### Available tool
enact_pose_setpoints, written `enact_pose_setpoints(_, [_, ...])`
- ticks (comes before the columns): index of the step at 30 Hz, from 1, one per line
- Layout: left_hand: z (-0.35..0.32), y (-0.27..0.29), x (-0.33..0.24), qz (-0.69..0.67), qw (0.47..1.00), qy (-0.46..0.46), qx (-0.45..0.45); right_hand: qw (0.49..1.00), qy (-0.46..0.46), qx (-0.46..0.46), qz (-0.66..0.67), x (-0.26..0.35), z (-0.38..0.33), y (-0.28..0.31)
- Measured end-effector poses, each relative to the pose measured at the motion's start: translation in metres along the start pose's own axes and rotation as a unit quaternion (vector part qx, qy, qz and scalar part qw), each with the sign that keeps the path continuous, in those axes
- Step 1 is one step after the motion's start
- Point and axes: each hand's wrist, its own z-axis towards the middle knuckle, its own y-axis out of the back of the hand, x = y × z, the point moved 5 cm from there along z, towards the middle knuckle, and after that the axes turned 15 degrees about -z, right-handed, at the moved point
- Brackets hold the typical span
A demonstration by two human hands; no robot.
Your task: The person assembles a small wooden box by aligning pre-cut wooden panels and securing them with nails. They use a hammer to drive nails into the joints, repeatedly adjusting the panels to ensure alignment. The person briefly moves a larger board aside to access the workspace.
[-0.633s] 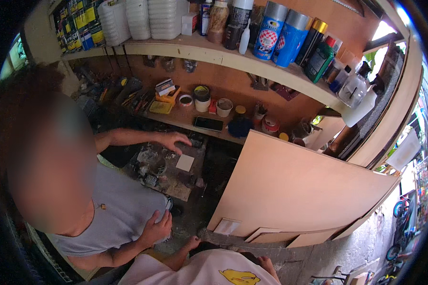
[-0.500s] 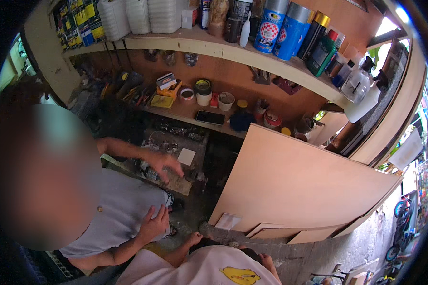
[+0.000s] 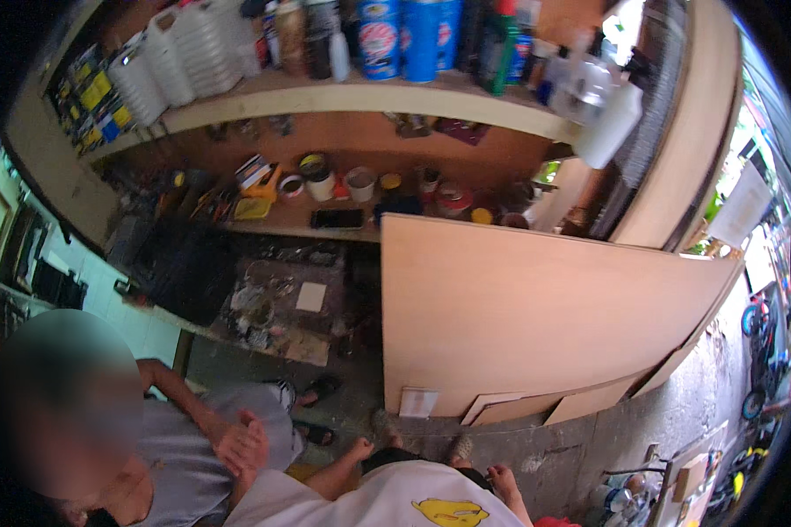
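My left hand (image 3: 358,451) hangs low at my left side with its fingers curled closed. It appears to hold nothing and is nearest to the co-worker's dark sandals (image 3: 315,432). My right hand (image 3: 502,480) is also loosely curled, beside my shorts, with nothing visible in it. Ahead of me a large pale wooden panel (image 3: 536,321) leans against the workbench; neither hand touches it. To my left stands a person in a grey shirt (image 3: 180,439), whose hands (image 3: 240,445) are brought together in front of the body.
Smaller boards (image 3: 593,398) lean along the foot of the large panel. A low dusty surface (image 3: 272,299) holds a square white tile (image 3: 311,297). On the bench lie a dark phone (image 3: 337,219), tubs and tools. Spray cans (image 3: 379,42) and white jugs (image 3: 169,61) line the shelf above.
My view has turned and shifted to the right. The co-worker drew back the outstretched arm, bringing both hands together, and now appears lower left. My hands stay low, at my sides.
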Motion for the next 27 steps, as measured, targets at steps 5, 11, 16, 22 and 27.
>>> enact_pose_setpoints(5, [-0.01, -0.017, -0.035, 0.083, 0.996, -0.019, -0.004, 0.991, -0.071, 0.022, 0.109, -0.048, 0.002, 0.01])
enact_pose_setpoints(11, [0.018, -0.104, -0.138, 0.062, 0.996, -0.054, -0.017, 0.978, -0.03, -0.001, 0.208, -0.255, 0.064, 0.004])
enact_pose_setpoints(16, [-0.014, -0.207, -0.22, 0.095, 0.982, -0.138, 0.083, 0.983, -0.031, -0.101, 0.148, -0.319, 0.024, 0.078])
enact_pose_setpoints(22, [0.001, -0.325, -0.336, 0.262, 0.923, -0.237, 0.154, 0.909, -0.132, -0.24, 0.314, -0.471, -0.014, 0.1])
enact_pose_setpoints(27, [0.018, -0.366, -0.387, 0.242, 0.927, -0.241, 0.156, 0.864, -0.195, -0.222, 0.409, -0.495, 0.001, 0.049])
